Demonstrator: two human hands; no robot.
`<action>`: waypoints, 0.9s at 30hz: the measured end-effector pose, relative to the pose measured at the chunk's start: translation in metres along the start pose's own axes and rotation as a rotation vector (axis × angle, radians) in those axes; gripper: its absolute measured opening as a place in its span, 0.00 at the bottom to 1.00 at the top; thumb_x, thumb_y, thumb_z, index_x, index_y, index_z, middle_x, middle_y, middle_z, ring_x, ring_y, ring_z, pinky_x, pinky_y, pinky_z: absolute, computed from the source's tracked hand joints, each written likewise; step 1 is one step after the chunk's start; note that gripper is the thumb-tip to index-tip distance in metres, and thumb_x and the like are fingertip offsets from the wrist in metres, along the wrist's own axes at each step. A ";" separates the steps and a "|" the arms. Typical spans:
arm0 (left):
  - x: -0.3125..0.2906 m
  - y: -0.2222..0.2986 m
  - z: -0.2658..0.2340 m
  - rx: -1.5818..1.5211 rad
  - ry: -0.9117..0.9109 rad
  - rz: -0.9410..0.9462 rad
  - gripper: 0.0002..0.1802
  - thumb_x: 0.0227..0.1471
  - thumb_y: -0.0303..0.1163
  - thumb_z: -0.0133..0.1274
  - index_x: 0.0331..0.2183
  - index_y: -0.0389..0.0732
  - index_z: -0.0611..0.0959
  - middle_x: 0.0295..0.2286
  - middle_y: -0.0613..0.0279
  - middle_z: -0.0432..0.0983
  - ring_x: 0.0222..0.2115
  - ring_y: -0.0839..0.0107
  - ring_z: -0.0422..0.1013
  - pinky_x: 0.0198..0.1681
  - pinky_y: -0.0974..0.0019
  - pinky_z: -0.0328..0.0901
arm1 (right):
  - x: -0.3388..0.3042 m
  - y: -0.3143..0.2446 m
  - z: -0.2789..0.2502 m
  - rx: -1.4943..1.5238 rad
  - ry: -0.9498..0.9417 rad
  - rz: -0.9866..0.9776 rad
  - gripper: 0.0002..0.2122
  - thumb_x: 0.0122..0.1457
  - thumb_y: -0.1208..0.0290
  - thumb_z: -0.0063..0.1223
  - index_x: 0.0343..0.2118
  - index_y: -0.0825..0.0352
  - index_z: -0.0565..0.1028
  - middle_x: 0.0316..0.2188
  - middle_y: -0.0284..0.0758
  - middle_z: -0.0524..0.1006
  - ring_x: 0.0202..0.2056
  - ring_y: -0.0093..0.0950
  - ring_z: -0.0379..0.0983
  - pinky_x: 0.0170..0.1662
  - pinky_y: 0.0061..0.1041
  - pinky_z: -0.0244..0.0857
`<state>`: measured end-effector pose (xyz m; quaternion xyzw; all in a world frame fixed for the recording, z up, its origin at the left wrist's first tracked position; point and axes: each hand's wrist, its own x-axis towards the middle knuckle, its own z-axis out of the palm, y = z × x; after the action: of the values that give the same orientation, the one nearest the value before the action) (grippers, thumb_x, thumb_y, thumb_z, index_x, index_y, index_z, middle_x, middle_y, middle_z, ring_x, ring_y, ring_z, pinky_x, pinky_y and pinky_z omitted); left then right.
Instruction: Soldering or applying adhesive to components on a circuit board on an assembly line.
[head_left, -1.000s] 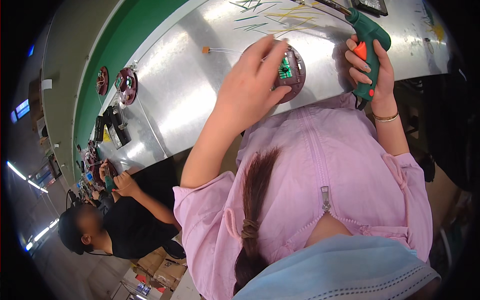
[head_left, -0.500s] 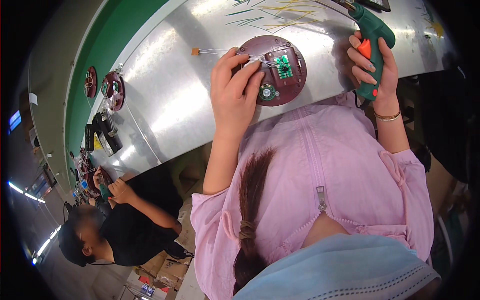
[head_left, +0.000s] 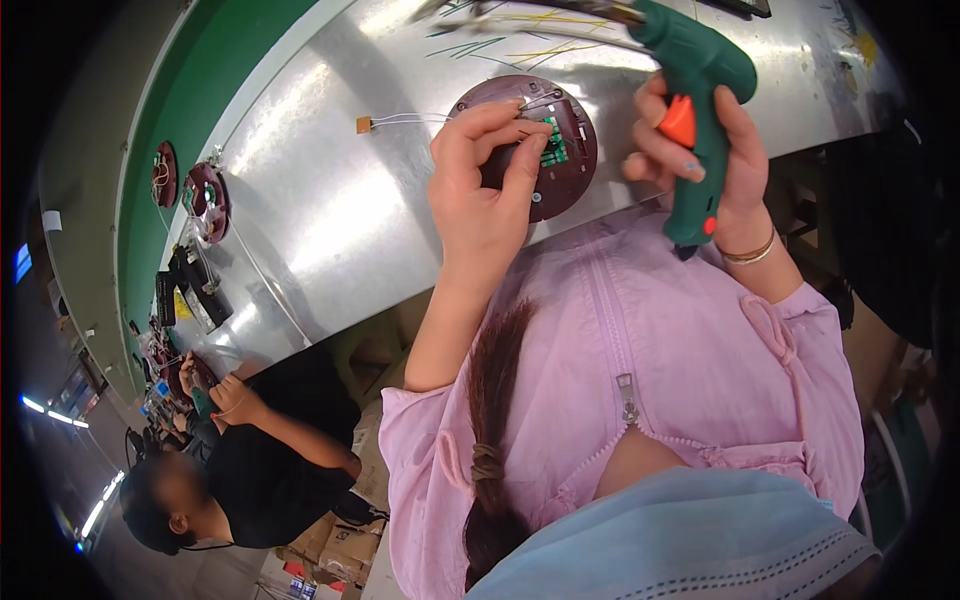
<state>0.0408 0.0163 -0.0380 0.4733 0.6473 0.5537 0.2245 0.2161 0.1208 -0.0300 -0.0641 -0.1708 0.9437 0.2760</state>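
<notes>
A round maroon plastic housing (head_left: 575,187) lies on the metal bench with a green circuit board (head_left: 557,152) in it. Over the housing, my left hand (head_left: 482,195) is closed, thumb and fingers pinching thin wires beside the board; the fingers partly hide the wire ends. White wires (head_left: 412,117) run left from the housing to a small orange-brown square piece (head_left: 364,125). My right hand (head_left: 740,165) grips a green pistol-shaped soldering gun (head_left: 715,75) with an orange trigger. Its metal front, smeared by motion, points left above the far side of the housing.
Loose green and yellow wire pieces (head_left: 480,45) lie at the far side of the bench. More maroon housings (head_left: 207,203) and a black part (head_left: 200,290) sit to the left. A co-worker in black (head_left: 280,440) works farther along the bench.
The soldering gun has come left and nearer the housing with my right hand. My left fingers have shifted right over the circuit board, covering the round green part.
</notes>
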 end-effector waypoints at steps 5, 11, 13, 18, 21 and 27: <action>0.000 -0.002 -0.001 0.042 0.026 -0.037 0.06 0.45 0.18 0.56 0.30 0.36 0.79 0.34 0.57 0.75 0.40 0.69 0.70 0.44 0.68 0.64 | 0.016 0.017 0.024 -0.257 0.058 0.020 0.25 0.60 0.51 0.37 0.48 0.72 0.61 0.31 0.36 0.67 0.17 0.16 0.61 0.54 0.45 0.60; 0.004 -0.004 -0.003 0.189 0.004 0.169 0.07 0.39 0.21 0.58 0.26 0.38 0.79 0.29 0.62 0.75 0.36 0.64 0.69 0.41 0.63 0.62 | 0.025 0.017 0.016 -0.203 -0.084 -0.081 0.21 0.62 0.57 0.38 0.45 0.74 0.64 0.36 0.43 0.71 0.27 0.25 0.69 0.37 0.25 0.67; 0.003 -0.006 -0.004 0.152 0.022 0.200 0.06 0.39 0.20 0.57 0.25 0.36 0.78 0.31 0.59 0.75 0.36 0.61 0.69 0.41 0.63 0.63 | 0.025 0.017 0.022 -0.218 -0.086 -0.094 0.21 0.62 0.57 0.38 0.45 0.75 0.65 0.36 0.43 0.71 0.28 0.26 0.70 0.36 0.25 0.68; 0.005 -0.005 -0.004 0.161 0.062 0.093 0.05 0.39 0.20 0.56 0.24 0.35 0.78 0.32 0.55 0.73 0.36 0.60 0.69 0.40 0.63 0.63 | 0.023 0.019 0.023 -0.507 0.155 -0.137 0.24 0.58 0.54 0.40 0.46 0.73 0.62 0.33 0.40 0.68 0.25 0.26 0.68 0.53 0.42 0.61; 0.008 -0.001 -0.007 0.264 0.055 0.061 0.04 0.38 0.20 0.55 0.23 0.34 0.77 0.33 0.53 0.72 0.36 0.59 0.69 0.39 0.63 0.63 | 0.006 0.001 0.023 -0.719 0.149 -0.014 0.24 0.57 0.56 0.44 0.46 0.75 0.62 0.35 0.41 0.68 0.27 0.26 0.69 0.40 0.34 0.70; 0.013 0.006 -0.009 0.386 -0.015 0.042 0.03 0.38 0.20 0.53 0.21 0.33 0.75 0.32 0.50 0.70 0.35 0.58 0.68 0.37 0.62 0.63 | -0.050 -0.015 0.014 -1.083 0.284 0.029 0.26 0.57 0.58 0.47 0.49 0.76 0.62 0.32 0.38 0.70 0.27 0.24 0.67 0.33 0.27 0.67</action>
<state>0.0300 0.0232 -0.0266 0.5250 0.7299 0.4203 0.1227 0.2630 0.1012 -0.0099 -0.3254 -0.5915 0.7069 0.2108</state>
